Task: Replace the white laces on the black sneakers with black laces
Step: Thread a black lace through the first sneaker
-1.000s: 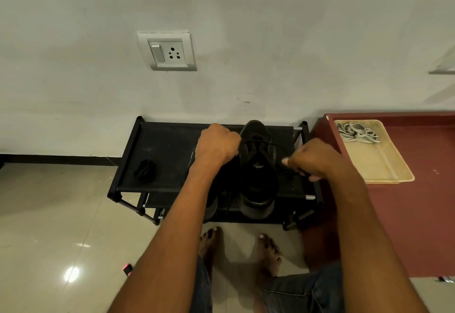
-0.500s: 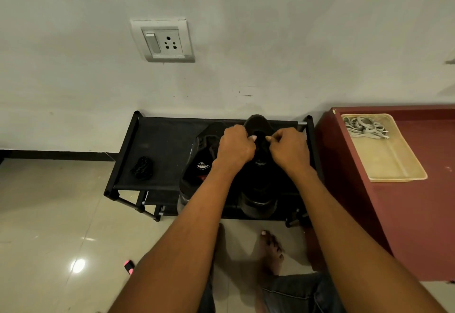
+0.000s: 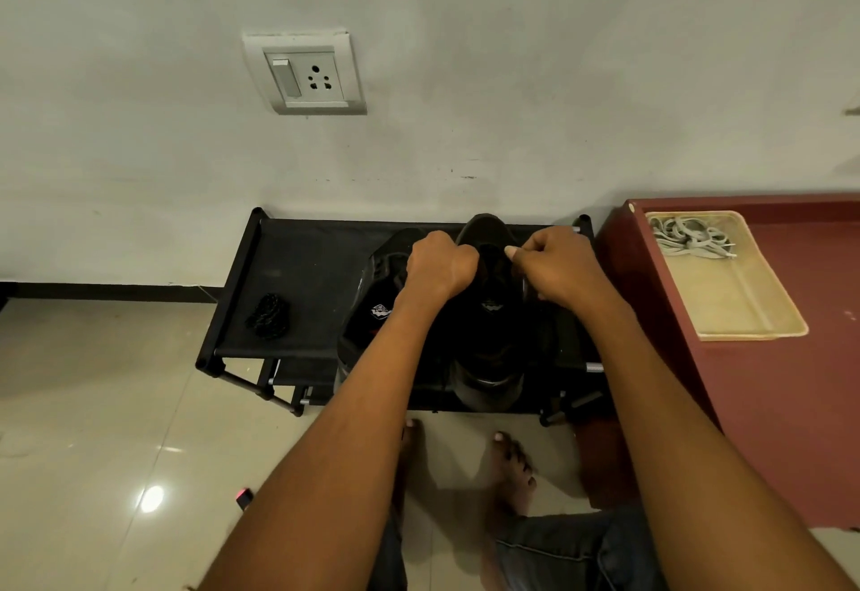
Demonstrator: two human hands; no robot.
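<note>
Working at the upright black sneaker [image 3: 488, 311] on the black fabric rack [image 3: 298, 274], both hands [image 3: 442, 269] [image 3: 558, 265] were curled, apparently pinching black lace. Removed white laces [image 3: 684, 237] lay in the beige tray [image 3: 744, 311]; relacing appeared well advanced.

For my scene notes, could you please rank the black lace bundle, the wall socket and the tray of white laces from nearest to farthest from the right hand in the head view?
From the right hand, over the sneaker on the rack:
1. White laces, in the tray on the red table to its right.
2. Black lace bundle, on the rack's left end.
3. Wall socket, up on the wall to the left.
</note>
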